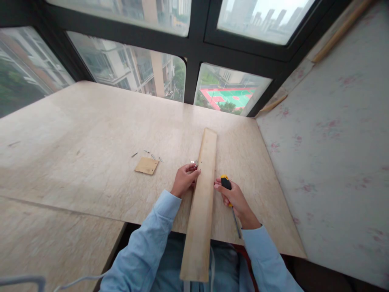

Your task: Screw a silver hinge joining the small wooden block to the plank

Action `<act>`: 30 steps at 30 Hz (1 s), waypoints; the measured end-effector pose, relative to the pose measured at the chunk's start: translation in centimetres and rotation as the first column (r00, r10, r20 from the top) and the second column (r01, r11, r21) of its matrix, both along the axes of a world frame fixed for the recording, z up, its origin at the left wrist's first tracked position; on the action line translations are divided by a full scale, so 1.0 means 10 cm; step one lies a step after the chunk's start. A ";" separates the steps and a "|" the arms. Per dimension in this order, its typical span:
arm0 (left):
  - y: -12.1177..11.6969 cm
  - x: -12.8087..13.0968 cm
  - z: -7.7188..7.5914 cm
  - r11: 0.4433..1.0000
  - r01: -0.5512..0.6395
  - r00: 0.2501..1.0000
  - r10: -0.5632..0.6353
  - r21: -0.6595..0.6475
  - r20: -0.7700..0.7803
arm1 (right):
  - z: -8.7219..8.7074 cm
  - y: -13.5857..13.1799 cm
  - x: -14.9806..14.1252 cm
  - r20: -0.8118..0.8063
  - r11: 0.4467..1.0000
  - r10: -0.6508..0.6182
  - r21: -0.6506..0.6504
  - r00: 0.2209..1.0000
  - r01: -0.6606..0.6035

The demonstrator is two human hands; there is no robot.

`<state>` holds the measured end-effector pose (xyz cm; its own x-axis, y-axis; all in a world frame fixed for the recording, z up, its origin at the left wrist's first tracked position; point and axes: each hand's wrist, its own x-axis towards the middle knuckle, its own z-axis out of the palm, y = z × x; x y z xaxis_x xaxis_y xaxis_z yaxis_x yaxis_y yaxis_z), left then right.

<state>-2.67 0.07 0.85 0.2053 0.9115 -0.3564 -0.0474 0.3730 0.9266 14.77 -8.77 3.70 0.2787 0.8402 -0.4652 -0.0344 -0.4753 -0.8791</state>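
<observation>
Board (204,202), long and narrow, pale tan

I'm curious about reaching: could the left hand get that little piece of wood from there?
Probably yes. The left hand is at the long board, and the little piece of wood lies off to its left on the tabletop, with no obstacle seen in between.

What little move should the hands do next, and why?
Perhaps the left hand should line the small metal piece up with the dark marks on the board: it's at the board's left edge, close to them, while the screwdriver in the right hand points back toward the person.
</observation>
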 end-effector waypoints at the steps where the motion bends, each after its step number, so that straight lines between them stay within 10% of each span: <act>1: -0.01 0.01 0.02 1.000 -0.009 1.000 0.009 -0.018 0.017 | 0.00 -0.01 0.00 -0.017 1.000 -0.004 0.007 1.000 0.004; 21: -0.19 0.10 0.01 0.979 -0.169 0.984 0.162 0.113 0.072 | -0.08 -0.09 -0.13 -0.205 0.998 -0.065 -0.037 0.977 0.058; 30: -0.12 -0.46 0.22 0.935 -0.302 0.943 0.322 0.186 -0.084 | 0.09 0.15 -0.39 -0.290 0.999 -0.032 0.011 0.957 0.037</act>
<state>-7.25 -1.18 3.09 -0.1313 0.9717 -0.1966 -0.0291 0.1944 0.9805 10.87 -7.24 4.63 0.1630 0.8407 -0.5164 -0.3044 -0.4550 -0.8368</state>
